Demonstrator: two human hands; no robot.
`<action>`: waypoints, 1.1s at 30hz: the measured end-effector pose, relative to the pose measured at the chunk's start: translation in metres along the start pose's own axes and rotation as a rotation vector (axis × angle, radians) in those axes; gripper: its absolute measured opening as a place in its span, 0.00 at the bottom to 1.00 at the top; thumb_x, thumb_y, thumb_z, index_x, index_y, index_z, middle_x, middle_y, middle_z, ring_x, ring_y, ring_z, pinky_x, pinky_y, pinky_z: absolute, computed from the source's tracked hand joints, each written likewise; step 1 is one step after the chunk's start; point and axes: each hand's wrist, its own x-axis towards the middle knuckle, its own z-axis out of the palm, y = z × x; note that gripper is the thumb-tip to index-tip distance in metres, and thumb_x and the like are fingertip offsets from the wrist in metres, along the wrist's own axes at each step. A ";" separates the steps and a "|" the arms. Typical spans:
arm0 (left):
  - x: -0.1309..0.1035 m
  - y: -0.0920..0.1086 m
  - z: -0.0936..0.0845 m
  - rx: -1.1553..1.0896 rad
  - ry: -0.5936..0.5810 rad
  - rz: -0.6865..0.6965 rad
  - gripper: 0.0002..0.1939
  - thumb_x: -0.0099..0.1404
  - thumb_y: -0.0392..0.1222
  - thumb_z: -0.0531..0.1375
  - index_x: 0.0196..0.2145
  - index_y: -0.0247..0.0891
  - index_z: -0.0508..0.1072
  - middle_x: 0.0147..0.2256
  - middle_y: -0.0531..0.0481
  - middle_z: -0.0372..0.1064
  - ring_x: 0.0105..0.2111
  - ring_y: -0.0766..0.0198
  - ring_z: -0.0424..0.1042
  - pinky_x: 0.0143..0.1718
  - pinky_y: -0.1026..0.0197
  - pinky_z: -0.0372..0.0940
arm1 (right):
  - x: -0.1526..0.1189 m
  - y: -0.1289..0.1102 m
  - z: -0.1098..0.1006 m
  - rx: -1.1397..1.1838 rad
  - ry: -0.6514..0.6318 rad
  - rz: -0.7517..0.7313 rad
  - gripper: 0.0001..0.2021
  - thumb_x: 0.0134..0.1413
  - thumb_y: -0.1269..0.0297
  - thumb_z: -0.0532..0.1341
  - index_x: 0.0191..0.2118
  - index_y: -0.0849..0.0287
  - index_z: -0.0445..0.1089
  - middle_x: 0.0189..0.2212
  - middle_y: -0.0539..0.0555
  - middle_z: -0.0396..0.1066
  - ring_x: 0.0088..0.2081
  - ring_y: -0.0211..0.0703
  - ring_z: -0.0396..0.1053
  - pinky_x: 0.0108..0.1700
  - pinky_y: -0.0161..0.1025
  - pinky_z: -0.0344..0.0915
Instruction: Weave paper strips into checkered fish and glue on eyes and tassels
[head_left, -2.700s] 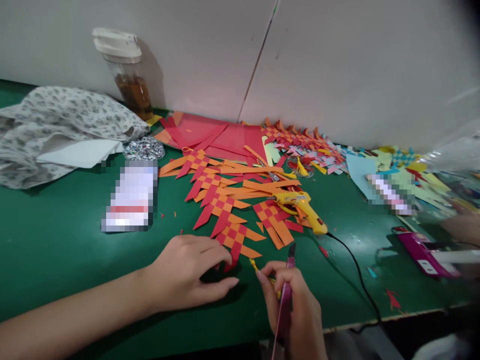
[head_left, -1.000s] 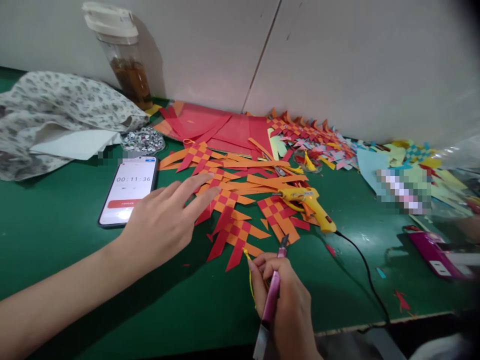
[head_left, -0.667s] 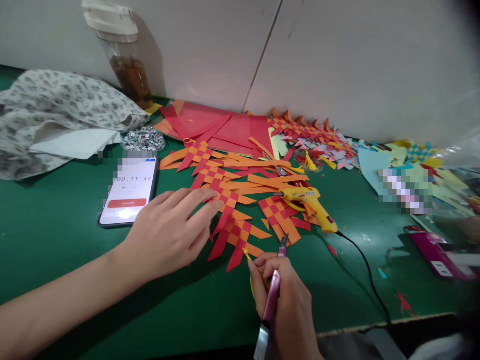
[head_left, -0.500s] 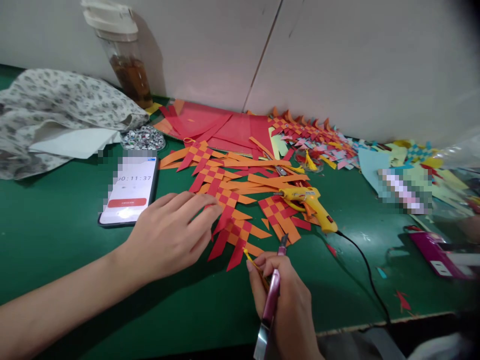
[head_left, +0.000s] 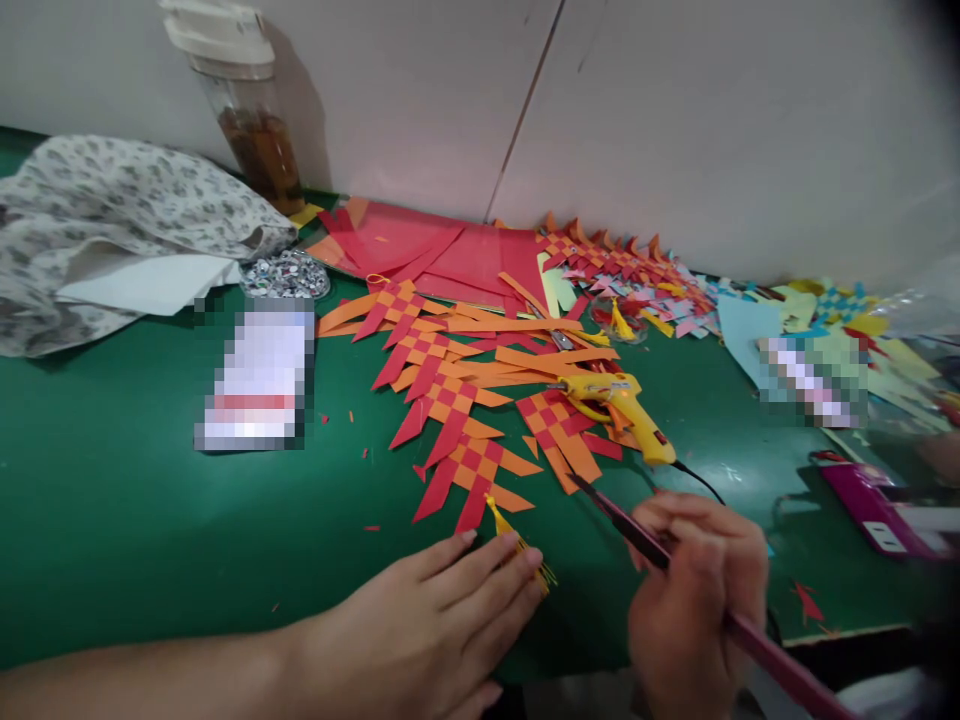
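Note:
My left hand (head_left: 457,610) lies flat near the table's front edge, fingers stretched out over a yellow tassel (head_left: 506,520). The tassel's loose threads show past the fingertips. Its upper end meets the lowest part of a woven red and orange paper fish-bone-like chain (head_left: 469,460), made of checkered squares with slanted strip ends. My right hand (head_left: 697,600), slightly blurred, is closed round a slim pink craft knife (head_left: 645,540). The dark blade points up and left, its tip by a separate woven paper piece (head_left: 559,440). A yellow glue gun (head_left: 630,410) lies just beyond.
A phone (head_left: 255,375), partly pixelated, lies left of the chain. Behind stand a bottle of brown drink (head_left: 262,150), a patterned cloth (head_left: 142,220) and red paper sheets (head_left: 420,250). Another finished woven piece (head_left: 600,250) leans at the wall. A purple object (head_left: 870,505) lies right; small paper scraps dot the table.
My left hand has moved from the chain's left side down and right onto the tassel. My right hand has let go of the tassel and shifted right, still holding the craft knife.

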 end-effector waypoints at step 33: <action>0.002 -0.004 0.012 -0.113 -0.101 -0.115 0.33 0.71 0.55 0.42 0.62 0.27 0.56 0.63 0.37 0.53 0.61 0.50 0.55 0.59 0.54 0.50 | 0.041 0.025 0.034 0.250 -0.416 0.391 0.18 0.45 0.56 0.68 0.18 0.58 0.59 0.10 0.44 0.58 0.13 0.30 0.54 0.15 0.29 0.51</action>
